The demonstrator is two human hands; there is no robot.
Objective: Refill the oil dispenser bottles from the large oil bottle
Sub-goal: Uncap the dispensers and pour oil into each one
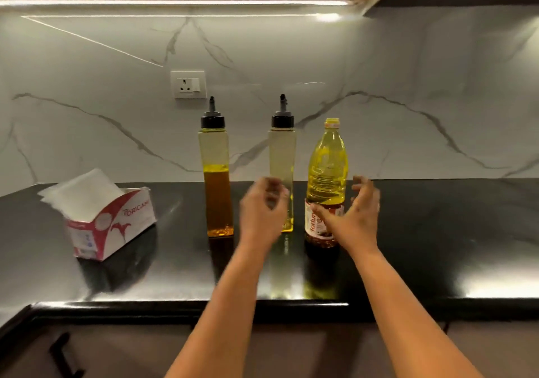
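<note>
- We see the black counter [423, 246] running bare to the right; its front edge lies near us, and a tissue box [109, 223] sits left.
- The large oil bottle [327, 170] stands upright, capped, long axis vertical, just right of two upright dispenser bottles [217, 173], spouts up.
- Our left hand [262, 211] and right hand [354, 214] hover with loosely curled fingers, holding nothing, flanking the large bottle.

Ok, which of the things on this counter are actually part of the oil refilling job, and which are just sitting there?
Part of the job:
- large oil bottle, yellow cap on
- half-full dispenser bottle, darker oil
- nearly empty dispenser bottle
- left hand and right hand, both holding nothing

Just lying about:
- tissue box
- wall socket
</note>
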